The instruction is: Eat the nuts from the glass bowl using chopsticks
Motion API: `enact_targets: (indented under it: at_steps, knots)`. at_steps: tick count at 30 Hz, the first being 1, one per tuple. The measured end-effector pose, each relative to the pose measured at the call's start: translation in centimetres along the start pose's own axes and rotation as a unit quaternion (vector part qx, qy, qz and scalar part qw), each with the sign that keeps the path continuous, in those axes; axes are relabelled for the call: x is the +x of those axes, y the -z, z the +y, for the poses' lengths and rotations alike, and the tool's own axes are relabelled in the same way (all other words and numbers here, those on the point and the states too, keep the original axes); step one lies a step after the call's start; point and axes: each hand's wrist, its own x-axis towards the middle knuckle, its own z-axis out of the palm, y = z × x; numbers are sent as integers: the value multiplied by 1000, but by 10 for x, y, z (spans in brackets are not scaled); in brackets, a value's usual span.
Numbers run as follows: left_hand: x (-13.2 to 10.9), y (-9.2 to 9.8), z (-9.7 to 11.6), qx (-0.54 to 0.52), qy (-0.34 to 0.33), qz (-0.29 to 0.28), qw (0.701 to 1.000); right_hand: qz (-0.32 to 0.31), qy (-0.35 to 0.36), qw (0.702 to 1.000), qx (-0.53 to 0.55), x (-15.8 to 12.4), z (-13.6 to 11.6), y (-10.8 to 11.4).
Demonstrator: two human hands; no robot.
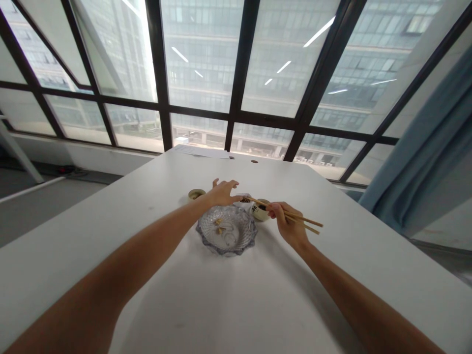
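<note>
My right hand (283, 217) is closed around a pair of wooden chopsticks (308, 222), whose tips point left toward my other hand. With fingers apart, my left hand (223, 192) hovers over the far rim of a scalloped clear glass dish (209, 242). Its thumb is near the chopstick tips; a small dark patterned item there is too small to name. Inside the dish lie a few small golden-brown pieces (219, 226). Just beyond my right fingers stands a small cream pot with a dark written character (255, 210), partly covered by the chopsticks.
A small round cream-coloured cup or lid (196, 193) sits left of my left hand. On the far end of the white table (177, 305) are a white sheet (206, 152) and a brown round object (254, 161). Windows stand behind; a blue curtain (416, 152) hangs at right.
</note>
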Motion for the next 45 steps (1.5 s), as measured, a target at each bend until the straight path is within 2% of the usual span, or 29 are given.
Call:
enact_targets:
  at_steps: [3,5,9,12,16,21,24,29,31,33,37,40,45]
  knots:
    - [-19,10,-23,10,13,70,997,23,-13,999,42,1,-15,0]
    - [-37,12,-45,5,14,129,992,11,-29,995,93,-2,-30,-3]
    - [-69,1,-84,-35,71,204,976,-102,-70,982,141,-12,-52,-11]
    - [-82,-12,-96,-74,115,216,967,-156,-54,981,103,-17,-55,-14]
    - [-84,-22,-94,-129,140,213,958,-200,-10,979,45,-17,-52,-8]
    - [-86,-21,-88,-158,149,192,957,-225,28,974,14,-18,-50,-1]
    - [-88,-19,-86,-162,149,200,955,-191,-2,981,39,-20,-47,-4]
    - [-90,-18,-84,-155,124,224,954,-65,-87,985,136,-15,-39,-12]
    - [-91,-18,-83,-143,105,231,957,-46,-103,983,147,-12,-38,-12]
    - [-90,-18,-84,-133,90,234,959,-66,-95,984,137,-11,-39,-10]
    - [-89,-21,-86,-112,72,241,961,-167,-38,982,83,-12,-47,-6]
    - [-89,-22,-87,-98,58,243,963,-219,0,975,35,-14,-54,-6]
    - [-91,-21,-86,-77,32,233,969,-237,47,970,-6,-16,-59,-5]
